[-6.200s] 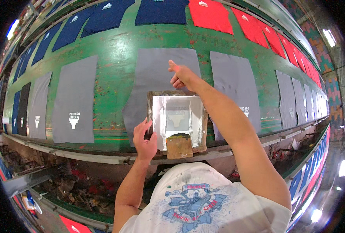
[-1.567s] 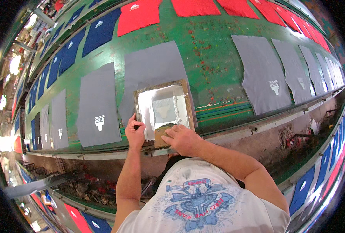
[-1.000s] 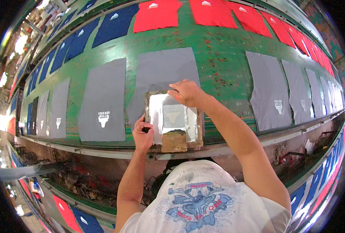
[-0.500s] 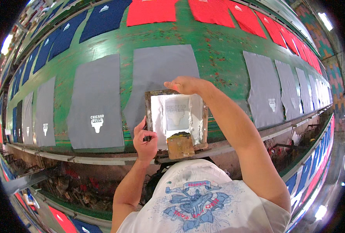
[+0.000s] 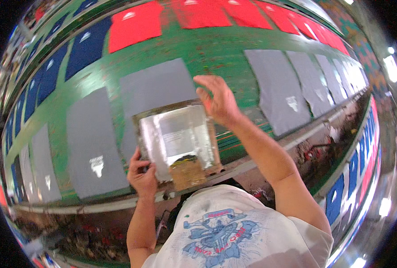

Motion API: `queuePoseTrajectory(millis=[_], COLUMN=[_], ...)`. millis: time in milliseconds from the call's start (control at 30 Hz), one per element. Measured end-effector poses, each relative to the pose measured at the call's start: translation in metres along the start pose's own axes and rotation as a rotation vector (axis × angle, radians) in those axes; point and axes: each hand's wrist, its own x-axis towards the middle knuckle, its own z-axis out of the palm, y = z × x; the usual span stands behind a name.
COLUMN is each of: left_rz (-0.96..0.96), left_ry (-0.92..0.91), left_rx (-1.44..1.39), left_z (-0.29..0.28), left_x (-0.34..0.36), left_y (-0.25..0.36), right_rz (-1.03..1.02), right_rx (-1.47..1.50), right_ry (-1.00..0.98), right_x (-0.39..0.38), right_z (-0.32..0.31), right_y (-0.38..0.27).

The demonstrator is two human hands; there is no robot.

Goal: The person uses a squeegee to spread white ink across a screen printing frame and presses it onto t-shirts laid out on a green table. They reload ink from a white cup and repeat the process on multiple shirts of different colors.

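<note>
Left hand (image 5: 142, 176) grips the near-left corner of the printing screen frame (image 5: 177, 143) — fingers wrapped on the frame edge, thumb on top, clamped on it. Right hand (image 5: 218, 100) is up over the frame's far-right corner, fingers spread apart and loosely curled, holding nothing; can't tell if it touches the frame or hovers just above.

Screen frame: wooden, rectangular, silvery taped mesh w/ a paler patch in the middle. It lies on the grey t-shirt (image 5: 156, 96) straight ahead, covering the shirt's lower part, frame slightly turned vs the shirt. A brown squeegee block (image 5: 187, 172) sits at the frame's near edge w/ a dark ink smear just behind it.

All on a long green tabletop (image 5: 216, 49), paint worn, curving off both ways in the fisheye. Near row: grey shirts laid flat side by side — the one to the left (image 5: 93, 145) has a small white print, another to the right (image 5: 281, 89) also shows a white print, more greys further right. Far row: navy shirts (image 5: 84, 51) on the left, red shirts (image 5: 136, 24) centre to right.

Bottom of view — person's own white shirt w/ blue graphic (image 5: 225, 234). Metal rail (image 5: 306, 134) runs along the tabletop's near edge.
</note>
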Motion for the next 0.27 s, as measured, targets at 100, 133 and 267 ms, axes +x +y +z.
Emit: queuePoseTrajectory(millis=[100, 133, 267], left_rz=[0.009, 0.030, 0.083], left_ry=[-0.003, 0.002, -0.045], left_rx=[-0.004, 0.008, -0.135], left_z=[0.013, 0.021, 0.061], left_x=[0.010, 0.014, 0.016], left_y=[0.005, 0.005, 0.005], right_rz=[0.089, 0.171, 0.589], right_rx=[0.110, 0.163, 0.618], right_ry=[0.102, 0.069, -0.114], right_x=[-0.071, -0.093, -0.168], right_z=[-0.022, -0.028, -0.058], right_y=[0.000, 0.002, 0.028])
